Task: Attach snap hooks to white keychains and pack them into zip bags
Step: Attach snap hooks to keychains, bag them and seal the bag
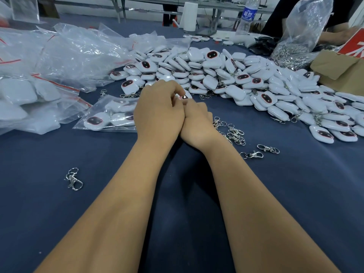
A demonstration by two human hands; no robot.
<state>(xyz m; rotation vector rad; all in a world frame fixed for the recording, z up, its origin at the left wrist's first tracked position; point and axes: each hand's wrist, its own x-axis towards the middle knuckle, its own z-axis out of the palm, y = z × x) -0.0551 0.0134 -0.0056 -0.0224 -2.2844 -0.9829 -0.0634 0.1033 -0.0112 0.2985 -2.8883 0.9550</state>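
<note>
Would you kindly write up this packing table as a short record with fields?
surface: dark blue table cloth
left hand: fingers curled, grip on a small white keychain, mostly hidden
right hand: pressed against the left, fingers curled under; what it holds is hidden
keychain pile: loose, beyond the hands
loose snap hooks: right of the right hand; single snap hook lies apart at left
filled zip bag: flat, left of the hands
water bottle: upright, far edge
</note>
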